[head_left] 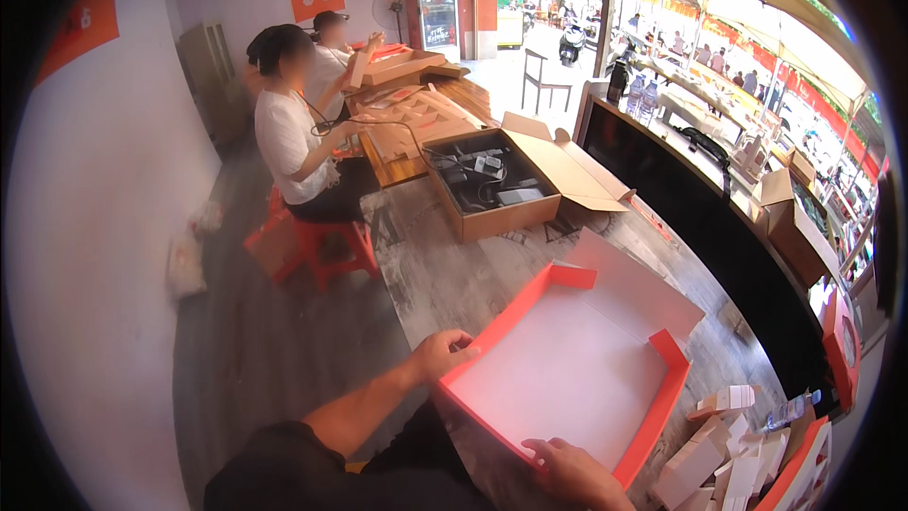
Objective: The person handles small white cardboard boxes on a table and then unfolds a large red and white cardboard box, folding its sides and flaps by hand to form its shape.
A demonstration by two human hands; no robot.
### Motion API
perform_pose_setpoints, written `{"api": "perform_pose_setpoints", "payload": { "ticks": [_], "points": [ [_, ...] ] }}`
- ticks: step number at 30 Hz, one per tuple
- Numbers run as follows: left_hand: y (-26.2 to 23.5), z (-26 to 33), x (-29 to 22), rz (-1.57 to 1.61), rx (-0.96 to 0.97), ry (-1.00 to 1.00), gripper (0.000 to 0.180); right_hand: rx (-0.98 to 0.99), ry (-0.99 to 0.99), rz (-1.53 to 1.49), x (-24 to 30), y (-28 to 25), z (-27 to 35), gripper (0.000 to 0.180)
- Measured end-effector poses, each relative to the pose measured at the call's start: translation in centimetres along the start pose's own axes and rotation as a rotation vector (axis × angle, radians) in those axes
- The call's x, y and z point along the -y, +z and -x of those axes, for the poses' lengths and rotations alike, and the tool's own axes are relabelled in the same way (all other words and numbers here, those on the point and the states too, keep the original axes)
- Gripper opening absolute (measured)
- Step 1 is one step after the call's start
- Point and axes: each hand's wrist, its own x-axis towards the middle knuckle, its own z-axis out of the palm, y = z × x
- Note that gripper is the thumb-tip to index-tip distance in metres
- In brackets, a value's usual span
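- A grey, wood-patterned table [421,270] runs from the near edge toward the far side, meeting a browner wooden table [392,170] there.
- A long black panel [695,227] stands along the table's right side, curving in the view.
- Two people in white tops are seated at the far left — the nearer person [288,147] holds a dark cable [378,123], with flattened brown cardboard [421,123] on the wooden table before them.
- The red box [577,360], white inside, lies open on the near part of the grey table, right in front of the wearer; its pale far flap [634,279] is folded outward.
- Beyond it sits a brown carton [511,219], its lid open to the right.
- A red stool [331,248] is under the nearer person.
- White folded cartons [693,466] are heaped at the near right.
- The left hand [441,357] grasps the red box's left wall, fingers bent and thumb against it.
- The right hand [570,473] lies over the near wall, fingers reaching inward — whether they clamp it, I cannot tell.
- A clear bottle [791,411] lies beside the heap.
- Small grey electronic parts [488,166] and cords rest inside the brown carton.
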Motion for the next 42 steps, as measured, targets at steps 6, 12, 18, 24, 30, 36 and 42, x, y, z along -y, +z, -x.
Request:
{"api": "perform_pose_setpoints", "payload": {
  "ticks": [6,12,18,24,30,36,42],
  "points": [
    [-0.4,0.7,-1.2,-0.234,-0.195,0.279,0.038,0.202,-0.03,-0.183,-2.4,1.0,-2.2,0.062],
    [1.2,3.3,-6.5,-0.496,-0.019,0.947,0.032,0.157,-0.037,-0.23,-3.1,1.0,-1.8,0.075],
    [6.6,5.5,-5.4,-0.624,0.521,0.78,0.036,0.034,-0.081,-0.405,-3.0,-1.7,-0.8,0.066],
    [8.0,4.6,-7.0,-0.807,0.729,0.577,0.053,-0.321,-0.058,-0.435,-4.7,-2.1,-0.3,0.056],
    [10.5,3.1,-8.8,-0.835,0.919,0.322,0.058,-0.357,-0.092,-0.299,-5.2,-1.2,-0.5,0.055],
    [10.7,2.7,-8.4,-0.789,0.914,0.293,0.055,-0.414,-0.094,-0.32,-7.6,-2.6,0.9,0.054],
    [10.6,2.9,-8.1,-0.759,0.85,0.34,0.053,-0.63,0.077,-0.253,-10.1,-2.1,0.4,0.049]
  ]
}}
